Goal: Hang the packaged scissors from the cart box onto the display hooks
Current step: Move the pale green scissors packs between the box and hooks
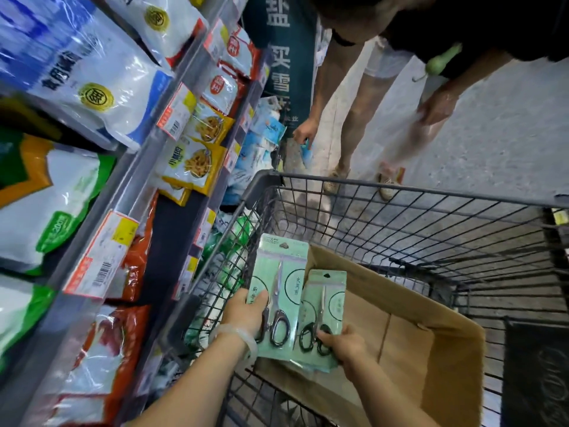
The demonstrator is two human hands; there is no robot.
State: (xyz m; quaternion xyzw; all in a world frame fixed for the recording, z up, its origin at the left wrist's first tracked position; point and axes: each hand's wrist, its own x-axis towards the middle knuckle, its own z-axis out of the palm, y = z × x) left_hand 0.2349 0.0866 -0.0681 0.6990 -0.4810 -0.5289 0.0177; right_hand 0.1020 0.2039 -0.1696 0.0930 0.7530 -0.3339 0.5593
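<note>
The left hand (pixel 246 312) gripped a mint-green scissors pack (pixel 278 291) by its lower left edge, thumb across the face, keeping the punched hang hole at the top free for a hook. The right hand (pixel 345 345) pinched a second scissors pack (pixel 323 306) at the handle end, with what appeared to be further packs stacked beneath. Both packs were held over the near corner of the cardboard box (pixel 415 328), which sat in the wire cart (pixel 400 229). No display hooks were visible; the shelves (pixel 129 192) at left carried bagged goods. Another person (pixel 369 87) stood beyond the cart, so hanging had evidently not begun.
</note>
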